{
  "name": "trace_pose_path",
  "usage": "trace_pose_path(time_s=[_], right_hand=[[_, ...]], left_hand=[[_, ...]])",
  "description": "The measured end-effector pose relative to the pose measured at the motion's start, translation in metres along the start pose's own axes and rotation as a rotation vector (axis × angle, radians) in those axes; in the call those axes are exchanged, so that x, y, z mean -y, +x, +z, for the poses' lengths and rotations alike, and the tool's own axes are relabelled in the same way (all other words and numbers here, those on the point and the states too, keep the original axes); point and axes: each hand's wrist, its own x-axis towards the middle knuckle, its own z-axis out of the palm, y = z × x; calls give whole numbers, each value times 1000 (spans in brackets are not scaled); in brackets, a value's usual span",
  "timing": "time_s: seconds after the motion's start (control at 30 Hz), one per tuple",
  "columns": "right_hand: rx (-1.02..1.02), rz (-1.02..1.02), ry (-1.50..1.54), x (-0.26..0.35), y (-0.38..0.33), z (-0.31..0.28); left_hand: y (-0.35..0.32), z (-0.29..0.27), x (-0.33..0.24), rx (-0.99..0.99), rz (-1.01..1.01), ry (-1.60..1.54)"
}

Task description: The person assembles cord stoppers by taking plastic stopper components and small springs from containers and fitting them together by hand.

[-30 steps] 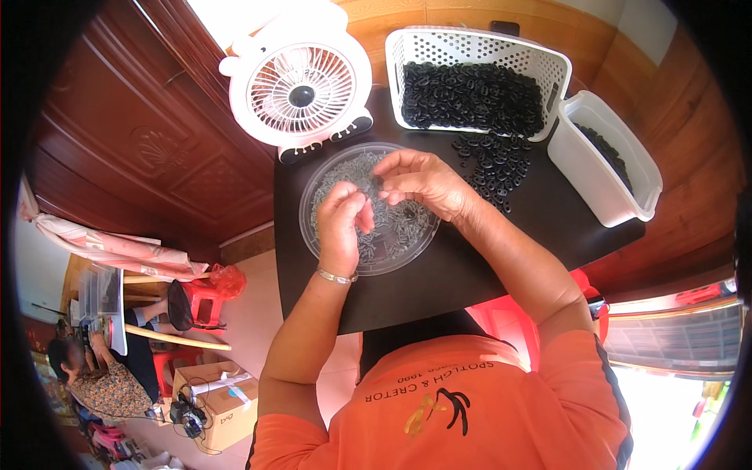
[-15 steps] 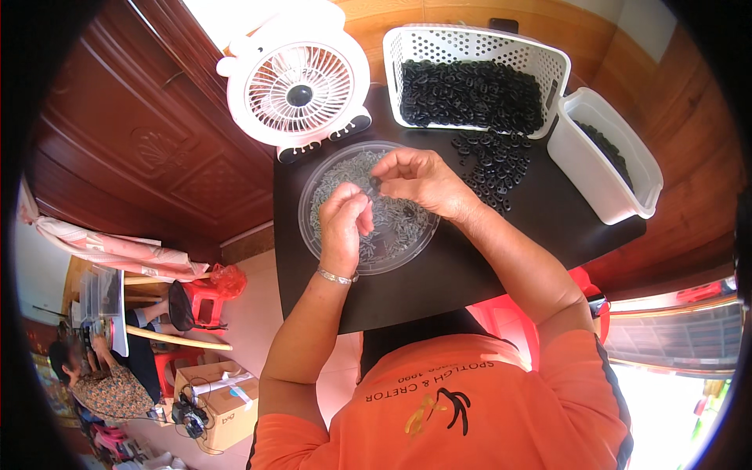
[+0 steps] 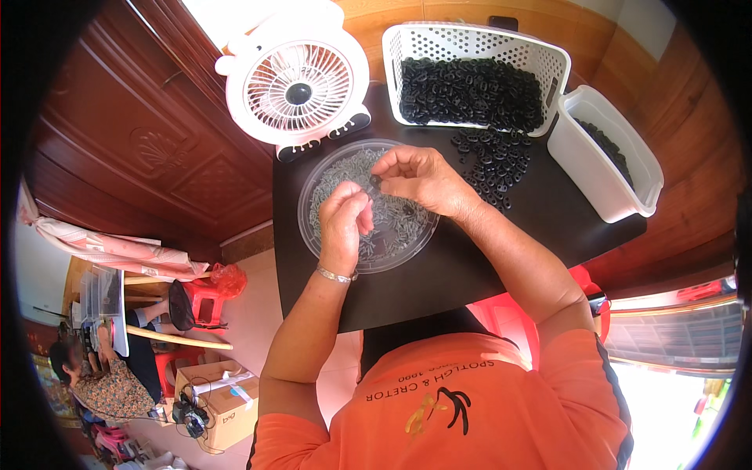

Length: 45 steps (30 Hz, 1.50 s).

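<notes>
Over a round clear plastic tub of small translucent grey pieces, my two hands come close together. Between the thumb and fingertips of my right hand is a small black plastic piece. My left hand is closed in a pinch beside it; whatever its fingertips hold is too small to make out. To the right of my right hand, loose black oval plastic pieces with holes lie spread on the dark table.
A white perforated basket heaped with black pieces stands at the back, beside a white bin with dark pieces. A white fan sits back left. Farther left are a cardboard box, a red stool and a seated person.
My hands keep almost the same place over the tub. The black piece between my right fingertips shows a little more plainly now.
</notes>
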Motion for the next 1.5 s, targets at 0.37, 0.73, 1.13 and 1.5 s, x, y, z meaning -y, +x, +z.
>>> trace_pose_path(time_s=[0.37,0.73,1.13,1.5], right_hand=[[23,26,36,-1,0,0],[90,-15,93,-5,-3,13],[-99,-77,125,-9,-1,14],[-13,40,223,-1,0,1]], left_hand=[[0,-1,2,-2,11,-8],[-2,1,-2,80,39,-112],[-1,3,-2,84,33,-220],[-1,1,-4,-24,78,-232]])
